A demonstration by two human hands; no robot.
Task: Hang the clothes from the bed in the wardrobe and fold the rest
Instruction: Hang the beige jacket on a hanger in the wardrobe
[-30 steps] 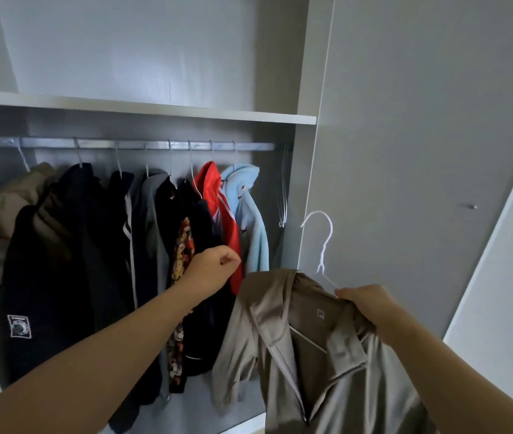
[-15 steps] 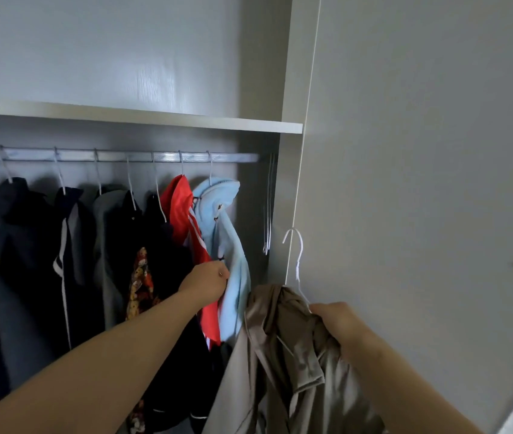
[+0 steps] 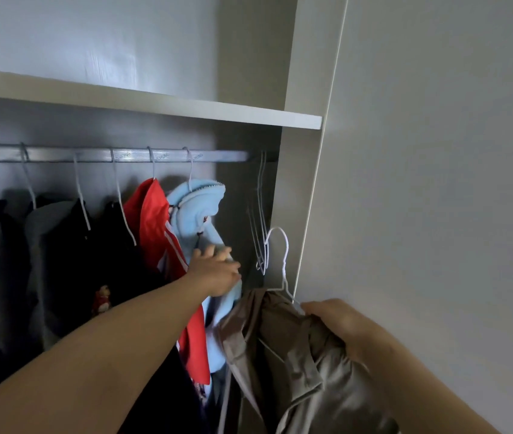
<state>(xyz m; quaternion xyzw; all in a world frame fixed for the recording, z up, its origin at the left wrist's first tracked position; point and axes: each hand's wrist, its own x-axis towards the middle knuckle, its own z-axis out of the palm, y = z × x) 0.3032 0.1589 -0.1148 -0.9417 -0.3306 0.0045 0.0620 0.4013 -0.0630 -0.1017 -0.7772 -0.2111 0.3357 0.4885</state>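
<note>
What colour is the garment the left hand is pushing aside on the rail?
Light blue garment, fleece-like, under the left hand; seen in the head view.

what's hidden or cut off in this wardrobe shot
- Head view: the lower taupe jacket runs off the bottom edge.
- The white wire hanger shoulders sit inside the jacket; the right hand covers its grip.
- The dark garments are too shadowed to separate.
- The metal rail is cut off at left.

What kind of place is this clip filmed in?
Most likely a bedroom's built-in wardrobe: a metal rail hung with clothes such as a red jacket, a shelf above it, and spare wire hangers at the rail's end.
</note>
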